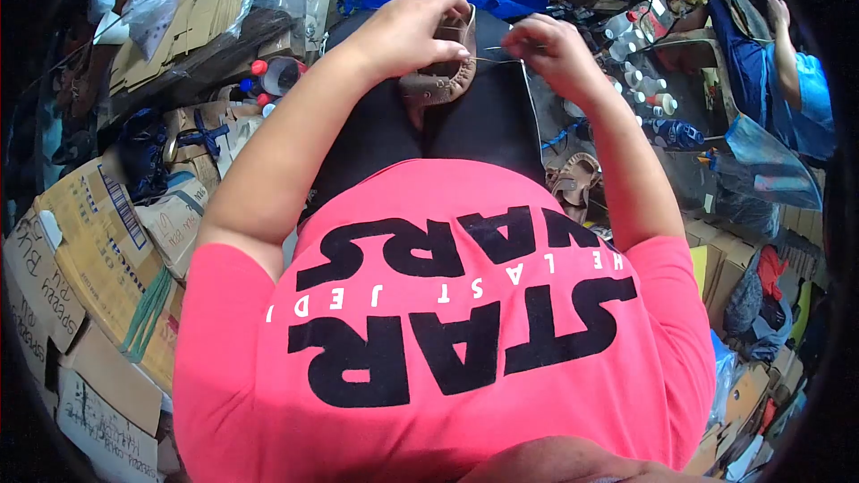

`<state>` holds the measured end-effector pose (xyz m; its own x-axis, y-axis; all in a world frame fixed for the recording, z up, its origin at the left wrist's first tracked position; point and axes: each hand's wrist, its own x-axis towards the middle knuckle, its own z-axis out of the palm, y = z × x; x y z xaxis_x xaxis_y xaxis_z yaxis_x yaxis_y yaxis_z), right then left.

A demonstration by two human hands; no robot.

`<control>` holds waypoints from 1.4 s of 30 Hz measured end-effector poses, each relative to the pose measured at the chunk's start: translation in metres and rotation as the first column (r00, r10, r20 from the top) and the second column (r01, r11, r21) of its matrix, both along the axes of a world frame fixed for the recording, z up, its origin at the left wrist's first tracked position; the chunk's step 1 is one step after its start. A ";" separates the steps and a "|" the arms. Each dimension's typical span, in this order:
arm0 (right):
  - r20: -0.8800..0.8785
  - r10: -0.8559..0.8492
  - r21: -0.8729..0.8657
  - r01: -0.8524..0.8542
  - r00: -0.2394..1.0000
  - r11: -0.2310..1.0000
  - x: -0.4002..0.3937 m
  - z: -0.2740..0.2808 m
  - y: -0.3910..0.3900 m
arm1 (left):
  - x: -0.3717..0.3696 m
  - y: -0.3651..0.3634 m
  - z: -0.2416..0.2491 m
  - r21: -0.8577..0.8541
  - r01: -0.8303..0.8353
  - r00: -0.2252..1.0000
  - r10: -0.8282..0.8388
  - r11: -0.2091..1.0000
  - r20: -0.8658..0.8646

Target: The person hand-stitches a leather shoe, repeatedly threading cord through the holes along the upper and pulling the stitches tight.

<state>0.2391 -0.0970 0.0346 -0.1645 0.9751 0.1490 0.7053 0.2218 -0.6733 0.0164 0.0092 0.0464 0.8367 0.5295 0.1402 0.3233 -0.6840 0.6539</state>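
Okay, brown leather shoe (436,91) is over your lap (376,130), near the knee-side edge, roughly midway between the left and right edges. Left hand (420,31) has its grip closed on the shoe, thumb and fingers at the opening. Right hand (553,52) is just right of it, grip apparently pinched on light thread (490,60) stretched across from the shoe. You may have a needle there too; too small to tell.

What could go wrong: pull too hard and the thread could snap or pucker the stitched edge. Let your left grip loosen and the shoe could turn or slide off the lap's knee-side edge. If there's a sharp point, your left thumb sits close enough to get pricked. Slack thread could also snag on the second shoe (574,181), beside the lap's right edge.

Writing: your pink shirt (456,326) reads "STAR WARS", upside down from this view, plus "HE LAST JEDI", first letter lost in a fold. Left of you, the handwritten carton (31,304) says "SPERRY", with "BLK" likely; the lower carton (107,434) seems to say "SPERRY" too, remainder unclear. You can't read a brand on the shoe.
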 end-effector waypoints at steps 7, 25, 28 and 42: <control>0.050 0.098 -0.023 -0.097 0.994 0.995 -0.008 -0.004 0.018 | 0.020 0.019 -0.006 -0.346 0.052 0.946 -0.157 0.937 -0.284; -0.100 0.000 0.029 0.003 0.995 1.000 -0.025 -0.020 -0.011 | 0.008 0.024 -0.030 -0.800 0.097 0.979 -0.199 0.593 -0.029; 0.052 0.007 0.078 -0.011 0.999 0.997 -0.029 -0.013 -0.017 | 0.007 0.024 -0.030 -0.804 0.119 0.968 -0.250 0.583 -0.038; 0.728 0.166 -0.044 -0.197 0.665 0.980 -0.069 0.034 0.000 | 0.014 0.024 -0.021 -0.674 0.207 0.902 -0.405 0.709 -0.148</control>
<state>0.1704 -0.0966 0.0690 -0.4083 0.9108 -0.0610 0.9106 0.4111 0.0432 0.0305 0.0335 0.0255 0.9177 0.1177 -0.3795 0.3971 -0.2384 0.8863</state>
